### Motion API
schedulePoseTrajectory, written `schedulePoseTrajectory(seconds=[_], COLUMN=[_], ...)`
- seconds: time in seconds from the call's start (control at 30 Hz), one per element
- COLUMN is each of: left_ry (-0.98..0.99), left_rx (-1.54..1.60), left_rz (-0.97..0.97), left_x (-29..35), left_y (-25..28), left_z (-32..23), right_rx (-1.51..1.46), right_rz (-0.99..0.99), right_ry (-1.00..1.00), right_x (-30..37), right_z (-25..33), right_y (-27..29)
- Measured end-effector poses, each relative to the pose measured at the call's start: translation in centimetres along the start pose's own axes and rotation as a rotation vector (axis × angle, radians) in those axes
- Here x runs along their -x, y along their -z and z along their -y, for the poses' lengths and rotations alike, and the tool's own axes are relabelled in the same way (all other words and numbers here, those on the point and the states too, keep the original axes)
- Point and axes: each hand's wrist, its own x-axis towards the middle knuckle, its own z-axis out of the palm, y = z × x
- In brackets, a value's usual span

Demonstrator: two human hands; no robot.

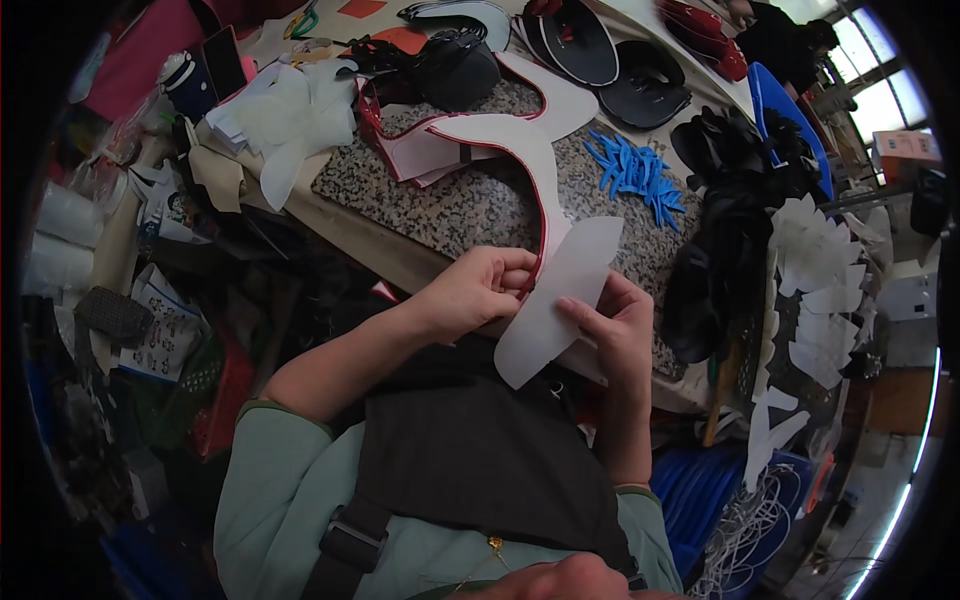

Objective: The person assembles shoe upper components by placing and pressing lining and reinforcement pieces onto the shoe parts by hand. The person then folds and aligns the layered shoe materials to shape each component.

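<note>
My left hand [478, 288] pinches the red-trimmed edge of a long curved white shoe-upper piece [520, 150] that arcs across the speckled stone slab [450, 205]. My right hand [615, 325] holds a white lining sheet [560, 295] against that piece's lower end, fingers spread along the sheet's right side. The two hands are close together at the near edge of the slab, above my dark apron.
Blue plastic strips [635, 175] lie on the slab's right part. White cut pieces [290, 115] are stacked at the left, black uppers [730, 215] and more white pieces [815, 280] at the right. Black shoe soles [590, 45] lie at the far side. Cluttered bins sit at the lower left.
</note>
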Motion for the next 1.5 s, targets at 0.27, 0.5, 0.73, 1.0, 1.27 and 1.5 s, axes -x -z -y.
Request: schedulePoseTrajectory(seconds=[0.27, 0.5, 0.73, 1.0, 1.27, 1.5], left_ry=[0.022, -0.001, -0.045, -0.058, -0.007, -0.076], left_rx=[-0.04, -0.099, -0.316, 0.033, -0.077, 0.021], left_rz=[0.018, -0.069, -0.149, -0.15, -0.154, -0.279], left_x=[-0.4, -0.6, -0.3, 0.1, -2.3, -5.1], left_y=[0.5, 0.3, 0.7, 0.3, 1.4, 0.7], left_z=[0.8, 2.3, 3.6, 4.1, 3.7, -0.6], right_rx=[0.003, -0.046, 0.182, -0.182, 0.082, 0.39], right_rz=[-0.012, -0.048, -0.18, -0.09, -0.304, -0.155], right_ry=[-0.039, -0.069, -0.006, -0.164, 0.191, 0.127], right_x=[-0.1, 0.1, -0.6, -1.9, -2.8, 1.2], right_z=[-0.7, -2.6, -3.9, -4.7, -4.2, -2.0], right_y=[0.2, 0.1, 1.8, 1.6, -0.3, 0.4])
